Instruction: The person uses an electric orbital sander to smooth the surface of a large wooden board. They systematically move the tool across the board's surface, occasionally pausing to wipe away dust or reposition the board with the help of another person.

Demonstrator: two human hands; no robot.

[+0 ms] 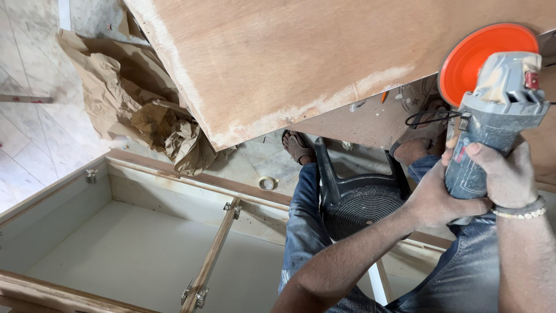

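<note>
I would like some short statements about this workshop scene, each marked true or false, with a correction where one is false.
1. Both hands hold the grey angle grinder. True: the left hand and right hand wrap its body.
2. The grinder's disc is blue. False: it is orange-red.
3. A plywood sheet lies above the person's legs in the picture. True.
4. The black plastic stool stands between the person's knees. True.
5. The crumpled brown paper lies inside the cabinet frame. False: it lies on the floor beside it.
6. The right wrist is bare. False: it wears a beaded bracelet.
</note>
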